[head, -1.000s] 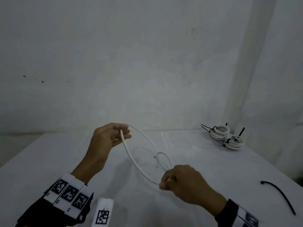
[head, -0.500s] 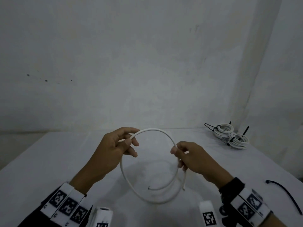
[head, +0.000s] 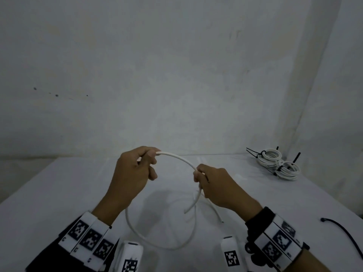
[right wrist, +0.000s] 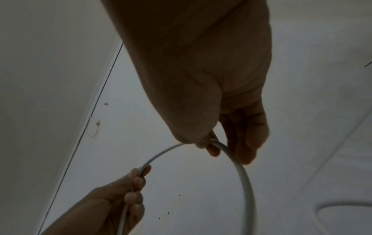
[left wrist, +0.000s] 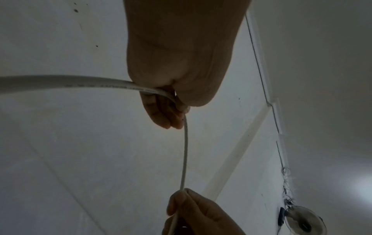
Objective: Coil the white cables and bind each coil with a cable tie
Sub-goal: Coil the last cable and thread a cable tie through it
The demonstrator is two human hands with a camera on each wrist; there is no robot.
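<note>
White table (head: 59, 193), plain wall behind. Cable (head: 176, 158) was held in the air above it, pinched by left hand (head: 135, 173) and right hand (head: 216, 185), fingers curled round it. Looked light and springy; probably best gripped where loops cross.

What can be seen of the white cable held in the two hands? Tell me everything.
The thin white round cable looks like smooth plastic-sheathed wire with faint print along it. It is bent into one large loose loop held above the white table. The left hand pinches it at the top left, and the right hand grips it at the right, where the strands cross. The two cut ends hang free below the right hand. No tie binds it yet.
</note>
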